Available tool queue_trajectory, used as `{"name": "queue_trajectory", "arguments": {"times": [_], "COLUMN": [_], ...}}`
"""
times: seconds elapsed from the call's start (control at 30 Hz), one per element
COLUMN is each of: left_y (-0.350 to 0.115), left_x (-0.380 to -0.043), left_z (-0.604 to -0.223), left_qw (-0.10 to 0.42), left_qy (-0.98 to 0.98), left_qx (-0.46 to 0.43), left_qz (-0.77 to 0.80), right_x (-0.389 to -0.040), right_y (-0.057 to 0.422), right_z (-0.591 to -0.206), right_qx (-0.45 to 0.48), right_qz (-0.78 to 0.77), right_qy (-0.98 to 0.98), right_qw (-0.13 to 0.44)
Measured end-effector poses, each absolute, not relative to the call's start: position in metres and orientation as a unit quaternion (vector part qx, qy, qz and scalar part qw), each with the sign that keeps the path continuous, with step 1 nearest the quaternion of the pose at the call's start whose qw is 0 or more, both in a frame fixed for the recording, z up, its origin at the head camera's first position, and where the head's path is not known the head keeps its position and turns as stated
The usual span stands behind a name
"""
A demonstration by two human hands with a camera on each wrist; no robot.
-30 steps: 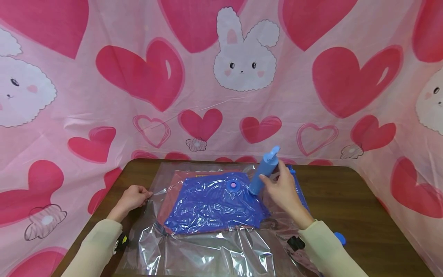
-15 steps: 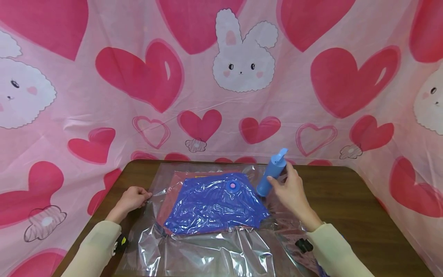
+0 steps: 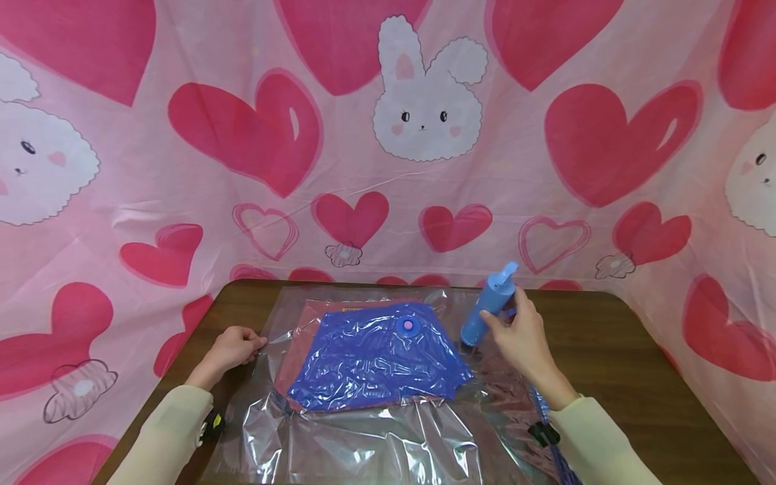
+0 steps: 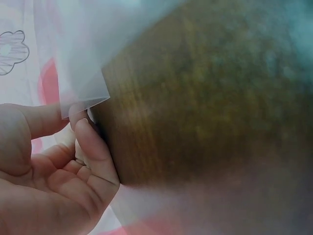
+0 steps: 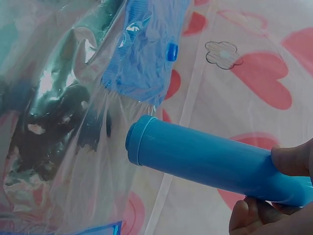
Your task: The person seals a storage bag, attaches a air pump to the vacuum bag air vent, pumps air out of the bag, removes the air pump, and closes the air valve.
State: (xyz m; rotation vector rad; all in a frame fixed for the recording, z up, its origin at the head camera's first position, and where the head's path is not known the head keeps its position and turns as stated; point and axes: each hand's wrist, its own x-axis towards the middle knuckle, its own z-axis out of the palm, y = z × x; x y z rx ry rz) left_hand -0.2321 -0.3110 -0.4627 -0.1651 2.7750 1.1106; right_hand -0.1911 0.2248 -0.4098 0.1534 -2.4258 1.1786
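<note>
A clear plastic storage bag (image 3: 364, 448) lies across the table, with a folded blue cloth (image 3: 376, 364) over a reddish one (image 3: 297, 347) beneath its film. Above the blue cloth sits a round valve (image 3: 408, 326) with a pink centre. My left hand (image 3: 232, 348) pinches the bag's left edge between thumb and fingers; the film corner (image 4: 83, 95) shows in the left wrist view. To the valve's right, my right hand (image 3: 526, 340) grips a light blue hand pump (image 3: 488, 311). The pump (image 5: 205, 157) tilts, apart from the valve.
The brown wooden table (image 3: 597, 350) extends to the right of the bag. A pink heart-and-rabbit curtain (image 3: 358, 148) hangs behind and at both sides. Crumpled bluish film with a small blue slider (image 5: 171, 52) appears in the right wrist view.
My right hand has carried the pump to the right, farther from the valve, shifting the bag's right side. The left hand stays where it was.
</note>
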Motion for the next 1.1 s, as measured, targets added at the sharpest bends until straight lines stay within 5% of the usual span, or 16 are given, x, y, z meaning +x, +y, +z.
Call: {"name": "queue_trajectory", "arguments": {"times": [1.1], "left_y": [-0.310], "left_x": [-0.230], "left_z": [-0.460], "left_qw": [0.077], "left_qy": [0.923], "left_qx": [-0.054], "left_qz": [0.372], "right_x": [-0.187], "right_y": [0.255], "right_z": [-0.417], "right_qx": [0.033], "right_qz": [0.391], "right_qy": [-0.878], "right_qw": [0.274]}}
